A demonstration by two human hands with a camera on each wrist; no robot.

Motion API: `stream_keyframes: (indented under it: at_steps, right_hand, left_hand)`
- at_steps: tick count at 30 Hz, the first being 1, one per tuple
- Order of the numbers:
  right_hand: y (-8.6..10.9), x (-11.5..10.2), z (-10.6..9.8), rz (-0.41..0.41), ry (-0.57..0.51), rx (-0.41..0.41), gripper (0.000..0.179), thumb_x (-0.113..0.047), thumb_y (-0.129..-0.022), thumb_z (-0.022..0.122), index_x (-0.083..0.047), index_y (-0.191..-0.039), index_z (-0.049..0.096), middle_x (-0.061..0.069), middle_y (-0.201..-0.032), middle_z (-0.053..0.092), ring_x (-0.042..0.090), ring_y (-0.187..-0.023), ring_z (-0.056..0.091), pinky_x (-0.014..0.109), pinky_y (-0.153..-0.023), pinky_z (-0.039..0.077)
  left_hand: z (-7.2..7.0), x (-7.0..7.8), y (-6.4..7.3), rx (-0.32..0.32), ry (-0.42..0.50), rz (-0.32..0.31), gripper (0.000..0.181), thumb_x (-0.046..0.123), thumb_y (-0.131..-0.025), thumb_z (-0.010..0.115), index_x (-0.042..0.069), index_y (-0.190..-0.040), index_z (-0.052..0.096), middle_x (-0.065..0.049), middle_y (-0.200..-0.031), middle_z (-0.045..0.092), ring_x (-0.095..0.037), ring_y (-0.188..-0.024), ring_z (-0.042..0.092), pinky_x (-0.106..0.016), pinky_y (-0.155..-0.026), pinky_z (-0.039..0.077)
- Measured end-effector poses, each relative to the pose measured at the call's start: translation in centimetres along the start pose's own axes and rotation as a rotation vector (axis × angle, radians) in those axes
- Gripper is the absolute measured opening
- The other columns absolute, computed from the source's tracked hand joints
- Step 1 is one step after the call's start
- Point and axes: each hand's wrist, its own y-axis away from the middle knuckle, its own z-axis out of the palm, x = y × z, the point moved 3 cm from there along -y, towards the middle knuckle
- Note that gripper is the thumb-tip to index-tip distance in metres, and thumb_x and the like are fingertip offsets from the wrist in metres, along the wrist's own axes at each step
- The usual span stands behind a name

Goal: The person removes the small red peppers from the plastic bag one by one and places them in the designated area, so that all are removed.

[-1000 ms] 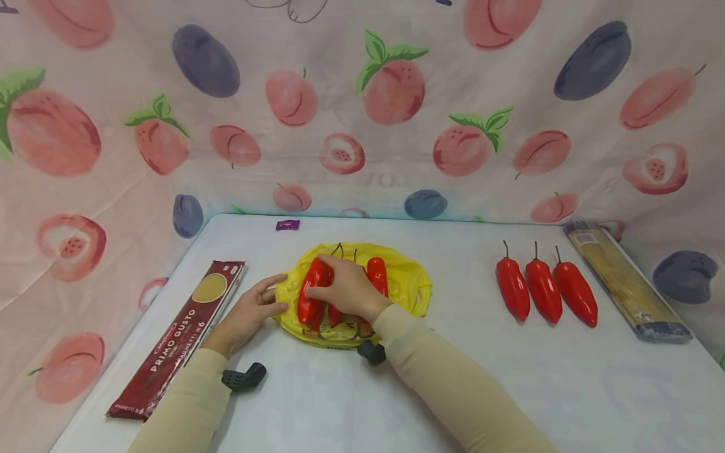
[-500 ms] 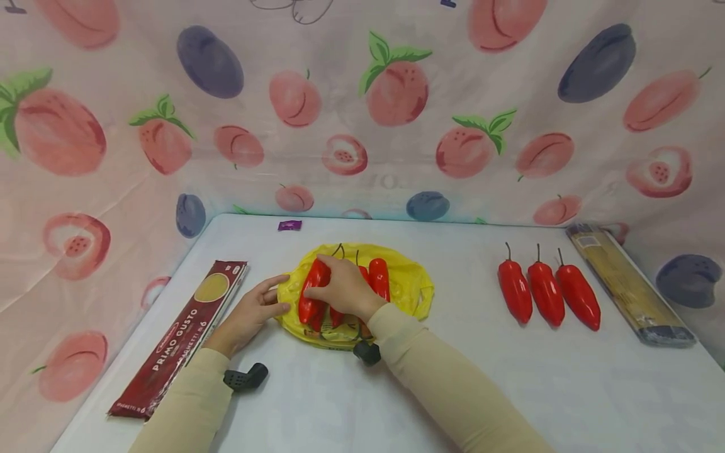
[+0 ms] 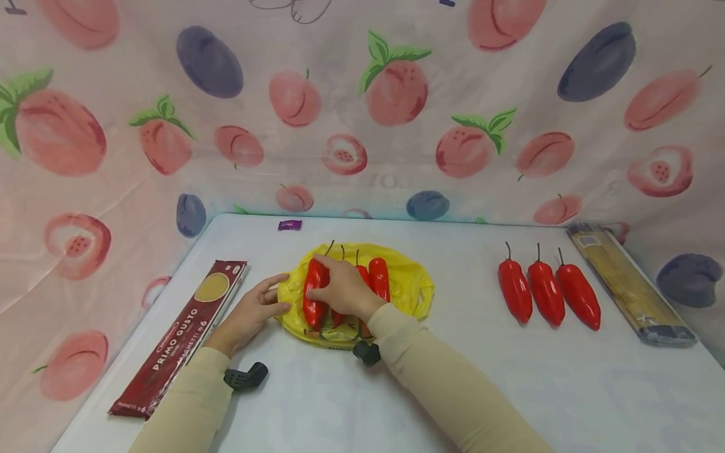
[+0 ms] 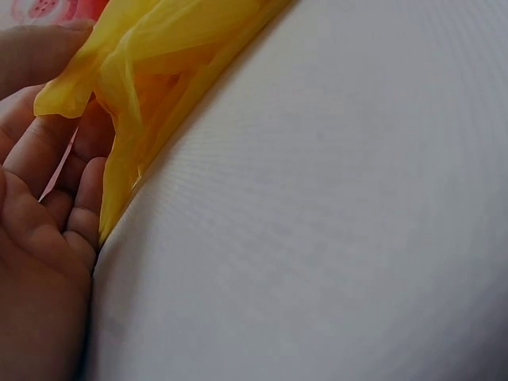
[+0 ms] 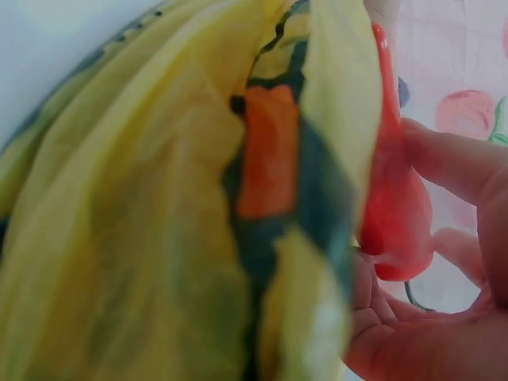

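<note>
A yellow plastic bag (image 3: 409, 283) lies on the white table, with several red peppers on or in it. My right hand (image 3: 347, 286) grips one red pepper (image 3: 314, 296) over the bag's left part, thumb on its near side. In the right wrist view this pepper (image 5: 397, 190) shows behind the bag's printed side (image 5: 159, 222). Another red pepper (image 3: 378, 278) lies to the right of my right hand; others are partly hidden beneath it. At the bag's left edge, my left hand (image 3: 253, 314) pinches the yellow plastic (image 4: 75, 91) between thumb and fingers.
A dark red spaghetti pack (image 3: 181, 340) lies at the left, beside my left forearm. Three red peppers (image 3: 545, 292) lie in a row at the right, near a clear pasta pack (image 3: 631, 286). A small purple packet (image 3: 290, 225) lies at the back, before the fruit-print curtain.
The pepper in my right hand has shifted slightly and turned more upright, so its stem now shows above the fingers. My left hand keeps its place on the bag's edge.
</note>
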Motion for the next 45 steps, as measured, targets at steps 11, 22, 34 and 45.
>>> stream_keyframes:
  at_steps: [11, 22, 34, 45]
  right_hand:
    - [0.1, 0.1, -0.1, 0.011, -0.028, -0.028, 0.078, -0.028, -0.091, 0.076, -0.029, -0.156, 0.035, 0.006, -0.140, 0.054, 0.026, -0.121, 0.053, 0.042, -0.081, 0.059]
    - [0.2, 0.5, -0.8, -0.067, -0.068, 0.010, 0.072, -0.021, -0.093, 0.072, -0.031, -0.156, 0.036, 0.007, -0.140, 0.054, 0.025, -0.120, 0.053, 0.040, -0.083, 0.059]
    - [1.5, 0.9, -3.3, -0.075, -0.130, 0.061, 0.060, -0.018, -0.096, 0.068, -0.027, -0.152, 0.046, 0.007, -0.140, 0.054, 0.024, -0.113, 0.057, 0.036, -0.079, 0.060]
    - [3.4, 2.7, -6.7, -0.057, -0.127, 0.131, 0.056, -0.016, -0.097, 0.067, -0.024, -0.149, 0.049, 0.009, -0.137, 0.052, 0.025, -0.107, 0.058, 0.036, -0.076, 0.060]
  left_hand:
    - [0.0, 0.1, 0.0, 0.005, -0.011, -0.013, 0.070, 0.018, -0.096, 0.067, 0.016, -0.157, 0.032, -0.014, -0.152, 0.045, -0.033, -0.138, 0.043, -0.053, -0.116, 0.027]
    - [0.1, 0.1, -0.2, 0.008, -0.009, -0.019, 0.070, 0.017, -0.095, 0.068, 0.018, -0.156, 0.033, -0.013, -0.152, 0.046, -0.031, -0.137, 0.044, -0.049, -0.114, 0.032]
    - [0.1, 0.2, -0.1, -0.001, -0.017, -0.012, 0.071, 0.016, -0.097, 0.066, 0.015, -0.158, 0.030, -0.014, -0.152, 0.044, -0.031, -0.137, 0.045, -0.044, -0.112, 0.035]
    - [0.0, -0.1, -0.1, 0.009, -0.024, -0.034, 0.071, 0.020, -0.096, 0.068, 0.018, -0.157, 0.032, -0.012, -0.152, 0.045, -0.031, -0.138, 0.043, -0.052, -0.115, 0.029]
